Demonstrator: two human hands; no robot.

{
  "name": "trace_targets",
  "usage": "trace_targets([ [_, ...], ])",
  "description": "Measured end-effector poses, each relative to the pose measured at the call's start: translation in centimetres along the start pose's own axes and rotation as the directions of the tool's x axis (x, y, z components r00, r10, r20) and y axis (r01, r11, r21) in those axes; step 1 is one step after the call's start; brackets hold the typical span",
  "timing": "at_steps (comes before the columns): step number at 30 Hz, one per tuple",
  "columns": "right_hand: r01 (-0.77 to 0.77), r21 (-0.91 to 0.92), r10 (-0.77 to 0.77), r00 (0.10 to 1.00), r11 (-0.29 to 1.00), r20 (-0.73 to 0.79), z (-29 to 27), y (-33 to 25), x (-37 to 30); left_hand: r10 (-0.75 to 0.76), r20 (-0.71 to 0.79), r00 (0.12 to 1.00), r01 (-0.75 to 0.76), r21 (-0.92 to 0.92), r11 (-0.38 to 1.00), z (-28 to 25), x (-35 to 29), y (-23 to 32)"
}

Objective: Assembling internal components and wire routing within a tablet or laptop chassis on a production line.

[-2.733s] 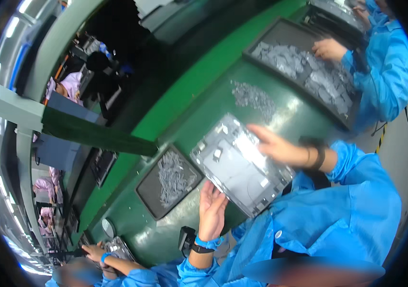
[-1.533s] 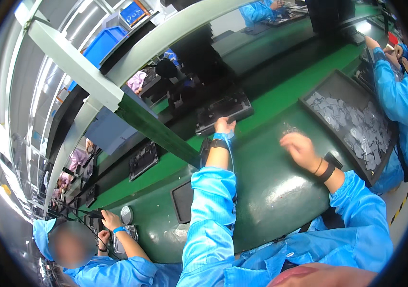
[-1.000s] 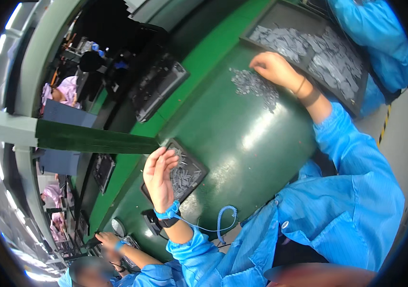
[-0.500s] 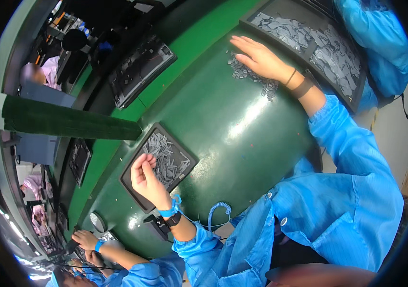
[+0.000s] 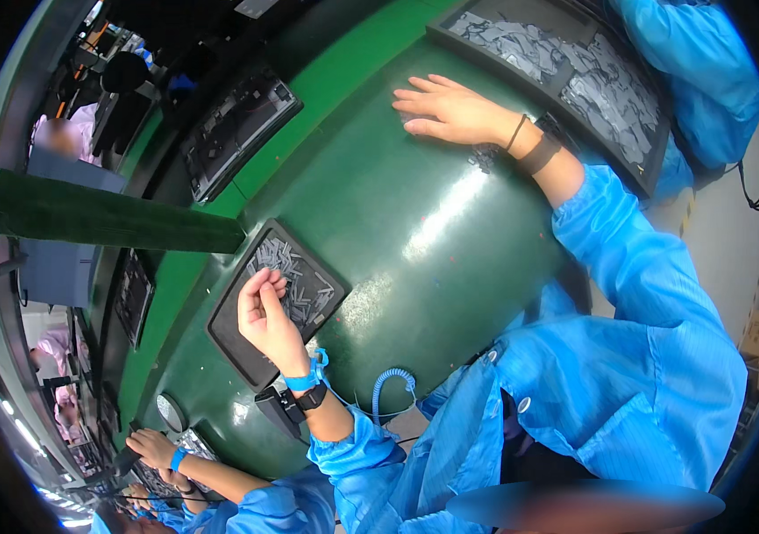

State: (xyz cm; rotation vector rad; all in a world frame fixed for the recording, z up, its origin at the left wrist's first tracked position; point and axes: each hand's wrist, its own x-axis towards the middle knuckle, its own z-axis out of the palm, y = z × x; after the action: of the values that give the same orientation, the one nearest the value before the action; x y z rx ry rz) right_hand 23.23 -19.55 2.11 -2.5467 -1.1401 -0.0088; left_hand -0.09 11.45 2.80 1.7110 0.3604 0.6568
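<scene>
My left hand (image 5: 274,325) is over a shallow black tray (image 5: 239,349), its fingers curled in toward the thumb. Whatever is between those fingertips, if anything, is too small to make out. Loose thin grey strips (image 5: 312,294) lie in the tray, mostly toward its far and right parts. Farther off to the right, my right hand (image 5: 455,114) lies low over the green table, palm down with fingers spread. Small dark grey pieces (image 5: 483,158) show beside its wrist; the hand hides the rest of that pile.
A large black tray (image 5: 539,96) of grey cut sheets (image 5: 606,98) borders the table at upper right, beside another person's blue sleeve (image 5: 709,80). A dark green post (image 5: 117,214) stands at left. A coiled blue cord (image 5: 388,384) hangs near me. At lower left is a co-worker's hand (image 5: 155,448).
My right hand has swept left and nearer over the small pieces, its fingers spreading, and it now covers most of them. My left hand stays curled above the tray; the whole view has shifted slightly.
</scene>
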Motion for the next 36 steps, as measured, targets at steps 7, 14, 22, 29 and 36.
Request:
trace_targets([
  [7,-0.181,0.060,0.191,0.919,0.982,-0.345,1.1,0.0,-2.9,0.011,-0.029,1.000,-0.013,-0.056,0.998,-0.8,0.0,0.1],
  [14,-0.323,0.123,0.345,0.906,0.938,-0.245,3.6,-0.6,-3.0,0.078,-0.115,0.990,-0.082,-0.030,0.996,-1.8,0.2,1.4],
  [22,-0.051,0.092,0.080,0.939,0.994,-0.336,2.1,-0.7,-2.6,-0.013,-0.067,0.998,0.047,0.529,0.847,-3.9,0.9,1.4],
  [29,0.003,0.032,0.005,0.965,0.999,-0.264,1.5,-2.7,-2.9,0.064,0.213,0.975,-0.193,0.672,0.715,-3.4,0.6,1.4],
  [36,0.046,0.032,-0.035,0.958,0.998,-0.285,1.8,-2.0,-3.1,0.026,0.127,0.992,-0.092,0.551,0.829,-3.0,0.6,0.5],
])
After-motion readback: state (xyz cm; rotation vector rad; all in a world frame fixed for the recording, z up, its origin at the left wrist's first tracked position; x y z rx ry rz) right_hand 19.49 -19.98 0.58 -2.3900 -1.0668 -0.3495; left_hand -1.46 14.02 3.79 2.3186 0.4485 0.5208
